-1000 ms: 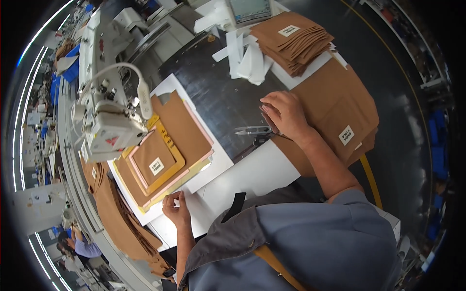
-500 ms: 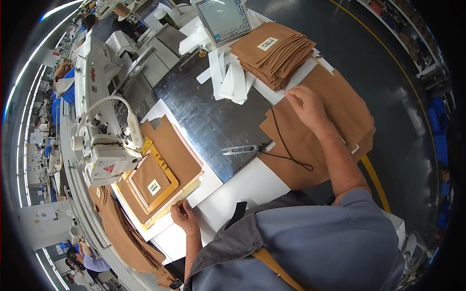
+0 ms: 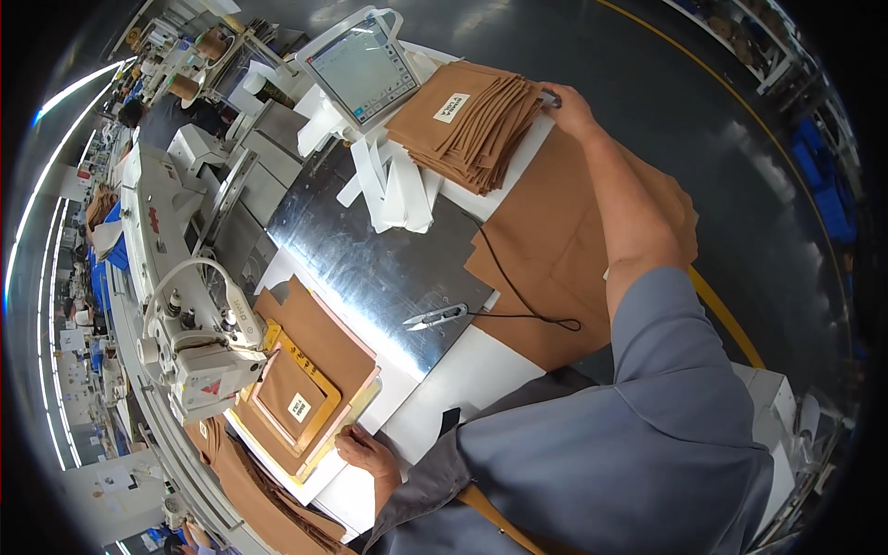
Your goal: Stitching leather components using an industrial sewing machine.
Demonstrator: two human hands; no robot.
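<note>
My right hand [image 3: 569,109] reaches to the far right corner of a stack of brown fabric pieces [image 3: 504,125] with a white label on top. Its fingers are closed around something small and dark that I cannot make out. My left hand [image 3: 368,456], fingers curled, rests beside the near corner of a sewing template [image 3: 356,407]. Whether it pinches anything is hidden. Brown fabric [image 3: 324,328] lies in the template, and a yellow frame [image 3: 324,384] surrounds a smaller labelled brown piece [image 3: 285,393]. The head of a sewing machine [image 3: 208,370] stands over the frame's left side.
Thread snips [image 3: 437,317] on a black cord lie on the metal plate [image 3: 347,240]. Large brown fabric pieces [image 3: 546,250] cover the right side. White strips [image 3: 402,194] lie below a screen [image 3: 361,69]. More brown fabric [image 3: 254,486] hangs at the lower left.
My right hand has moved from above the large brown pieces to the far corner of the stack. My left hand stays by the template's near corner. The whole view has shifted.
</note>
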